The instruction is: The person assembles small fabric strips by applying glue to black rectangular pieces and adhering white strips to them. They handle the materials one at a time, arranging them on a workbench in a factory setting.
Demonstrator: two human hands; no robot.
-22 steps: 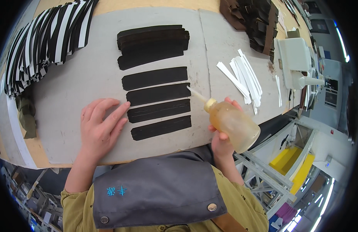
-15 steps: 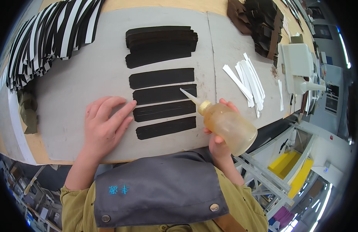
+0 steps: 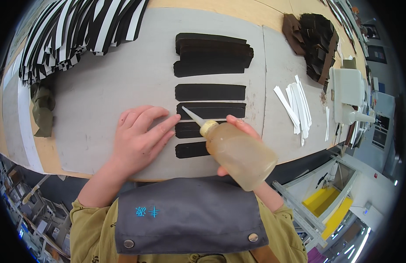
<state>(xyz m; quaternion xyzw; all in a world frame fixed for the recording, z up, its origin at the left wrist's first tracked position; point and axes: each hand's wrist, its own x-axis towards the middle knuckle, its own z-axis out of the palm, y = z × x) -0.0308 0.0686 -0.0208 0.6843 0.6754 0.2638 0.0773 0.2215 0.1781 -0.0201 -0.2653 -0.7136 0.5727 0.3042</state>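
My right hand (image 3: 243,126) is wrapped round a translucent squeeze bottle (image 3: 242,155) with a yellowish liquid inside and a long pointed nozzle. The nozzle tip is over the left end of a black strip (image 3: 216,110), where a thin line runs lengthwise. My left hand (image 3: 141,138) lies on the grey work surface with fingers stretched, a fingertip at that strip's left end. Another black strip (image 3: 210,92) lies above it. Below are a lined black strip (image 3: 185,130) and the lowest black strip (image 3: 190,151), both partly hidden by the bottle.
A stack of black strips (image 3: 211,57) lies farther back. Black and white strips (image 3: 89,30) are heaped at the far left beside an olive cloth piece (image 3: 44,111). White strips (image 3: 295,107), dark brown pieces (image 3: 317,44) and a white container (image 3: 347,87) are at the right.
My right hand has moved the bottle so its nozzle passed from the strip's right end to its left end. A thin line now shows along the strip. The whole view has shifted slightly.
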